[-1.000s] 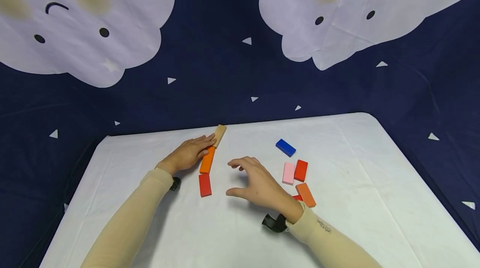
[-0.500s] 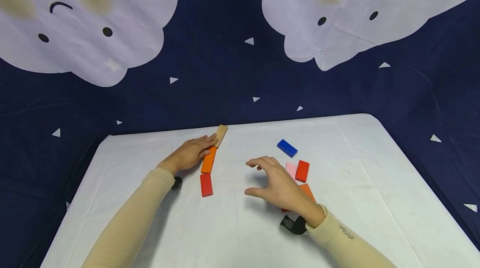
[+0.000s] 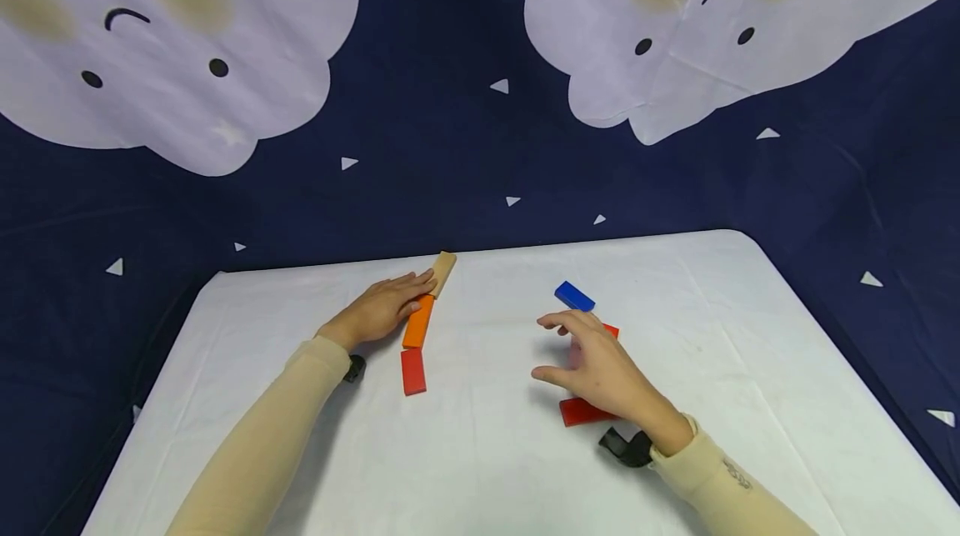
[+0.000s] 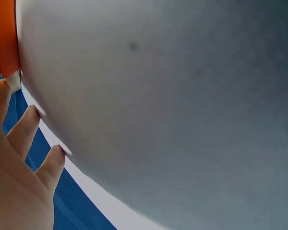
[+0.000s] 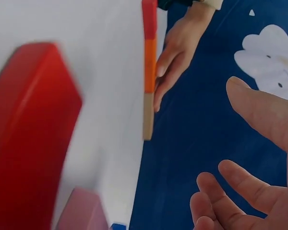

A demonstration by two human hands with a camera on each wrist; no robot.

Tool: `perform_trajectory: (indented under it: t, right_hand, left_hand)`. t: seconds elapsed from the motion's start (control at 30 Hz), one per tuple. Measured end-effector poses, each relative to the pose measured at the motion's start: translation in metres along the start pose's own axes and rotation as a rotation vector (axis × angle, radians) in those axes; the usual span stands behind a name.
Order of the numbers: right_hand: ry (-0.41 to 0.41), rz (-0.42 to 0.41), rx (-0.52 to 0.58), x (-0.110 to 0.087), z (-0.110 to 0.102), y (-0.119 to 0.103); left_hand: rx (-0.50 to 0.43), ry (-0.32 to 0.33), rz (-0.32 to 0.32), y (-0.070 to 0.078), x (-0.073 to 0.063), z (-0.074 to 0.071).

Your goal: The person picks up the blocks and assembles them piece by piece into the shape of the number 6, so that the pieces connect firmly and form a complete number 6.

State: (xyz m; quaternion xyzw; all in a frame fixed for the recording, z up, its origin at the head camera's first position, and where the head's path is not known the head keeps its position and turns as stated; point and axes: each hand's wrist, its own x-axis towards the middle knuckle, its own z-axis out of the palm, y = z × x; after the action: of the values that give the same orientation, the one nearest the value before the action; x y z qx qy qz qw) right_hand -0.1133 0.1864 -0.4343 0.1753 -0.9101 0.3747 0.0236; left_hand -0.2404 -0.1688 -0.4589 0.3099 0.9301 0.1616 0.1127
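Note:
My left hand [image 3: 378,308] rests with straight fingers against a natural wood block [image 3: 444,273] and an orange block [image 3: 417,322]. A red block [image 3: 413,372] continues that line toward the near side. Over on the right, my right hand [image 3: 603,365] hovers with fingers spread and slightly bent, holding nothing. Beneath and beside it lie a pink block [image 3: 576,354], a red block [image 3: 612,330] and another red block [image 3: 583,412], all partly covered. In the right wrist view, a red block [image 5: 31,129] looms close, with the pink block [image 5: 84,211] beyond.
A blue block [image 3: 574,296] lies just past my right hand. White cloth [image 3: 480,453] covers the table. Behind its far edge hangs a dark blue curtain [image 3: 420,102] with cloud prints. Black wrist cameras [image 3: 628,448] sit under the wrists.
My right hand has moved right, away from the line of blocks and over the loose ones, now hiding the orange block there. My left hand stays where it was.

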Motion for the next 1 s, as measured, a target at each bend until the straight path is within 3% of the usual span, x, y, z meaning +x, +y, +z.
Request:
perform_trajectory:
  t: [0.3, 0.8, 1.0]
  right_hand:
    - [0.018, 0.004, -0.058, -0.003, -0.005, 0.018]
    - [-0.035, 0.098, -0.131, -0.005, -0.013, 0.042]
    - [-0.039, 0.128, -0.215, -0.005, -0.012, 0.045]
  left_hand:
    - [0.003, -0.003, -0.003, -0.001, 0.0, -0.001]
    - [-0.003, -0.021, -0.022, 0.001, 0.001, -0.001]
    - [-0.002, -0.016, -0.011, 0.001, 0.001, -0.001]
